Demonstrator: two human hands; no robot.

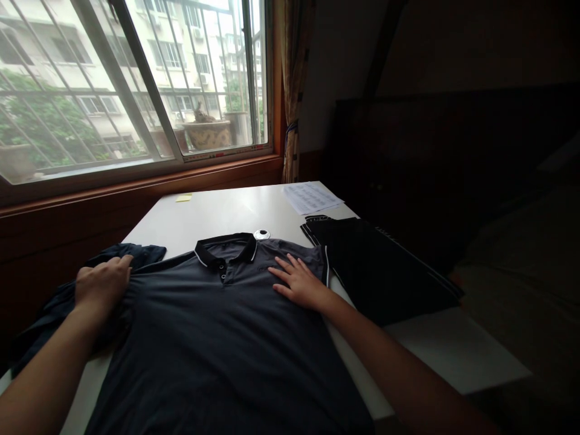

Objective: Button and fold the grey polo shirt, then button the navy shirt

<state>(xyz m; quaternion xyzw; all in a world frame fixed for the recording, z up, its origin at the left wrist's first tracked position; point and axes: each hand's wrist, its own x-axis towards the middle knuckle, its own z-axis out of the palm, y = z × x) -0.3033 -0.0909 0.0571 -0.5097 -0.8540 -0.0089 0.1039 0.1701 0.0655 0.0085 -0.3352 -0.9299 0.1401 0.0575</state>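
Two bare hands are at work on a dark grey polo shirt [217,344], which lies face up across the near part of a white table [217,212], its black, white-edged collar towards the far side and its lower part running down to the near edge. The left hand [103,283] is clenched on the shirt at the shoulder or sleeve, I can't tell which, and the cloth draws tight towards it. The right hand [296,281] grips nothing; it rests flat on the other side of the chest, fingers spread.

Just beyond the collar sits a small round white disc [258,235] with a dark centre. Further back, the glossy top carries a yellow slip [183,197] near the left edge and printed sheets [312,198] at the far right corner. A black garment [376,266] with white edging lies to the right, and a heap of dark cloth [147,252] to the left, partly behind the left hand.

Daylight comes through a barred window [136,90] set in reddish wood, with a planter [207,134], greenery [45,121] and pale buildings [167,48] outside. A patterned curtain [293,90] hangs tied beside it; the room's right side sinks into shadow.
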